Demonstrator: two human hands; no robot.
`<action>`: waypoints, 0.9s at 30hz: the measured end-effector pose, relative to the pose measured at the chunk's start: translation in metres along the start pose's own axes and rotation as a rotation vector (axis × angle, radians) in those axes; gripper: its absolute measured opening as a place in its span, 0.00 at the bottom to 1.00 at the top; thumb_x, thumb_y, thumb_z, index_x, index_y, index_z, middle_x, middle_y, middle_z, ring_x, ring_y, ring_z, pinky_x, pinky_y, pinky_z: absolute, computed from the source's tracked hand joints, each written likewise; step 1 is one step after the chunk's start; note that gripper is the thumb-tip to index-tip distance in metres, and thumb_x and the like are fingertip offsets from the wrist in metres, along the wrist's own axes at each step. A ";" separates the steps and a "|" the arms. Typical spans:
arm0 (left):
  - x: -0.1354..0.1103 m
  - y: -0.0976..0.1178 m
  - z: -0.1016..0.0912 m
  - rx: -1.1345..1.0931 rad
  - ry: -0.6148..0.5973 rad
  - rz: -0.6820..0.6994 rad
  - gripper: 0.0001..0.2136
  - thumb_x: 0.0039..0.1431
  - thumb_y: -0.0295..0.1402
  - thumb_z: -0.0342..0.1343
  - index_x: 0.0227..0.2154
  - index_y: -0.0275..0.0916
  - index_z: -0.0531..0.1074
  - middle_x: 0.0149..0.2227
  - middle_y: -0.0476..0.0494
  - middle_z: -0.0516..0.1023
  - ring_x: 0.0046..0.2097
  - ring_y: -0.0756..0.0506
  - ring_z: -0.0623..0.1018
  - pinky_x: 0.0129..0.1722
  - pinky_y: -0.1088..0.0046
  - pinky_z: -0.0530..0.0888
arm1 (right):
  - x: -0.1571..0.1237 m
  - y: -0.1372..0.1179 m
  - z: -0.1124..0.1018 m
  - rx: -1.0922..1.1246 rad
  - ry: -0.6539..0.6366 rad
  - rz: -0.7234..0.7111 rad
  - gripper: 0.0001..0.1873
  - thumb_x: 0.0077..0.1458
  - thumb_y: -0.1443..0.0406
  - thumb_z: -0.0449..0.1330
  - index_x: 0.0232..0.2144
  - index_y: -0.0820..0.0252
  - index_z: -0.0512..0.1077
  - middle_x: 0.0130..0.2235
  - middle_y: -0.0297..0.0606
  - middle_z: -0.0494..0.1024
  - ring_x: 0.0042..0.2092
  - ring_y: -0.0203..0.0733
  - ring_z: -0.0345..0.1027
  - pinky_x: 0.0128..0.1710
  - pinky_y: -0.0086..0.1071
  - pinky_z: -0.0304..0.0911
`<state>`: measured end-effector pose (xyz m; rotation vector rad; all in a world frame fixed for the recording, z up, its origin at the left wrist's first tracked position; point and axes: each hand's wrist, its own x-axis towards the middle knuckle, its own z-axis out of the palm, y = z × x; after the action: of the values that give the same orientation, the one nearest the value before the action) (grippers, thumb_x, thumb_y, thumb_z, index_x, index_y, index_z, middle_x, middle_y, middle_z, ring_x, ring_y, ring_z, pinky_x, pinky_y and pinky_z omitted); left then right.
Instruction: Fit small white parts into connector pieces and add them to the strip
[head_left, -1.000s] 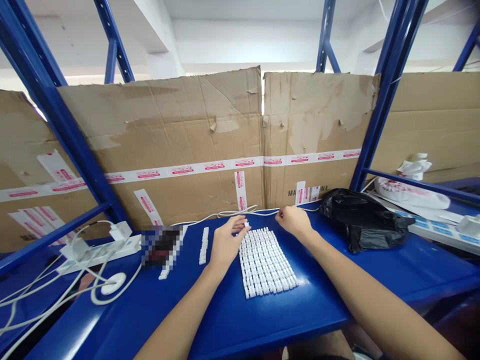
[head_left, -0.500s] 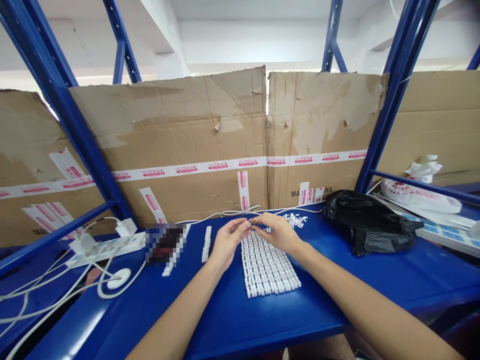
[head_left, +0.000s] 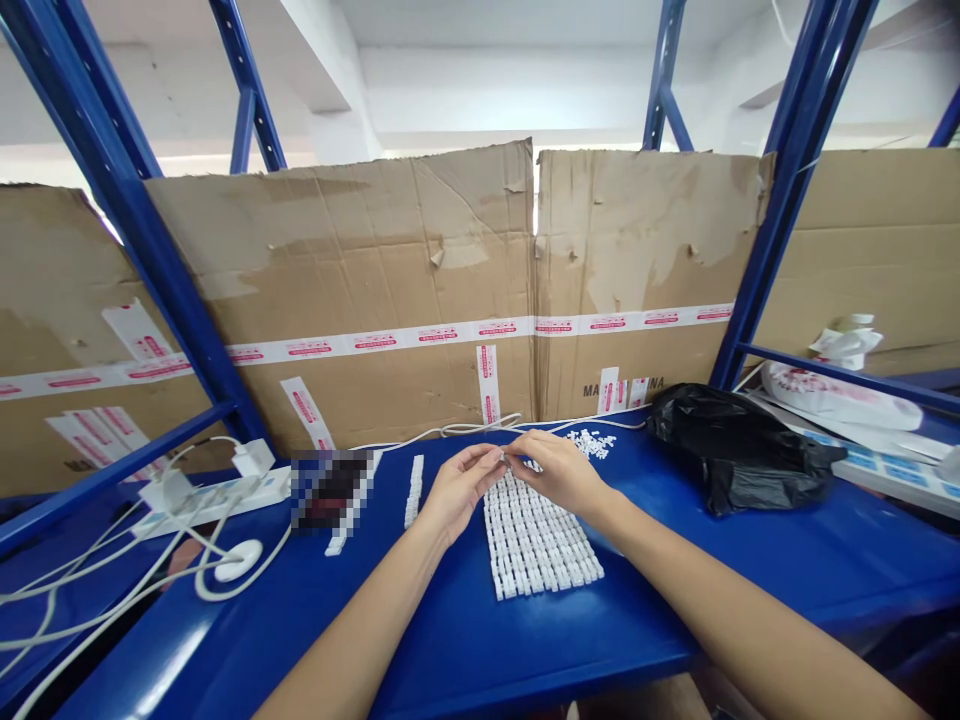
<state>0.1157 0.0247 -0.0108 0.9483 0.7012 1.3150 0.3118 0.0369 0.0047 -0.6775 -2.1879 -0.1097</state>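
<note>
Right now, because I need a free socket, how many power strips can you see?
2. One power strip lies on the left of the blue shelf, among white cables; the other lies at the far right, past the black plastic bag. Others may be hidden.

The white plastic connector blocks (head_left: 540,535) are showing a smooth matt finish, while the painted metal shelf (head_left: 450,640) is gleaming with a glossy blue coat. The corrugated cardboard sheets (head_left: 337,260) are looking rough and torn, the black plastic bag (head_left: 731,450) is shining along its creases, and the printed tape (head_left: 390,338) is lying smooth and faintly glossy.
</note>
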 end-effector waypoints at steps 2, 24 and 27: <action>0.000 0.001 -0.001 0.001 0.003 -0.016 0.09 0.54 0.30 0.72 0.36 0.35 0.81 0.41 0.41 0.85 0.45 0.46 0.84 0.61 0.64 0.75 | 0.000 -0.002 0.002 -0.037 -0.003 0.007 0.08 0.69 0.66 0.55 0.42 0.58 0.76 0.40 0.41 0.82 0.42 0.41 0.74 0.46 0.36 0.70; -0.143 0.045 -0.073 1.106 0.240 0.083 0.15 0.58 0.49 0.62 0.40 0.46 0.83 0.47 0.45 0.86 0.51 0.35 0.83 0.58 0.57 0.77 | -0.025 0.099 -0.050 -0.375 -0.378 0.599 0.12 0.51 0.76 0.62 0.36 0.61 0.80 0.36 0.44 0.83 0.42 0.44 0.76 0.39 0.28 0.62; -0.153 0.043 -0.085 1.210 0.288 0.081 0.15 0.58 0.49 0.60 0.41 0.49 0.83 0.46 0.46 0.86 0.51 0.34 0.83 0.57 0.56 0.77 | -0.024 0.098 -0.047 -0.380 -0.385 0.574 0.09 0.53 0.74 0.63 0.36 0.60 0.81 0.37 0.45 0.83 0.43 0.45 0.76 0.40 0.29 0.63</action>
<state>-0.0014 -0.1111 -0.0259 1.7474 1.7861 1.0341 0.4062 0.0955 0.0033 -1.6281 -2.2520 -0.1005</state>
